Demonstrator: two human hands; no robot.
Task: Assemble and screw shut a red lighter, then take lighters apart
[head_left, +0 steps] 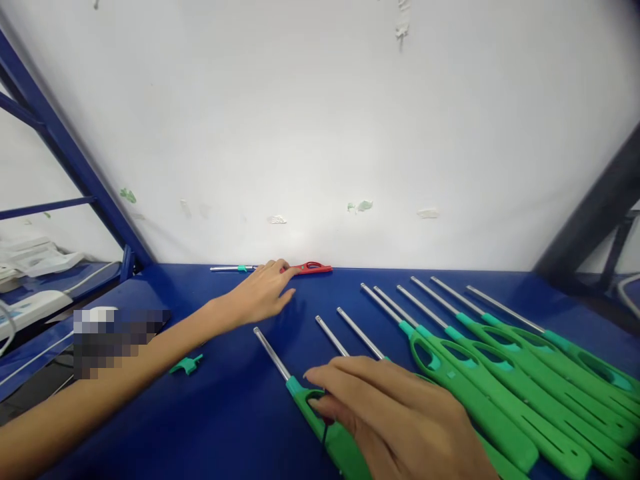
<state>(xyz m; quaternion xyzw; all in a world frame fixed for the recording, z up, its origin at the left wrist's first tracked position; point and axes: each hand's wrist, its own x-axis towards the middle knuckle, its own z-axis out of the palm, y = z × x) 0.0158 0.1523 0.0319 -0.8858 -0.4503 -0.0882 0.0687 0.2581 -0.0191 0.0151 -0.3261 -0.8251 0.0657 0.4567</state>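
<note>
Okay, left hand lies over the red lighter by the wall; can't tell if it's gripping. Right hand pinches a thin dark tool over a green lighter. I'd guess light, stiff, slick plastic; I'd hold the handle, not the metal tube.

Bright, even light; white wall brightest low centre. Soft shadow under my left hand on the blue table. Glints on metal tubes. My right hand slightly soft. Wide-angle stretch at edges, top-right corner dark, pixelated patch left.
</note>
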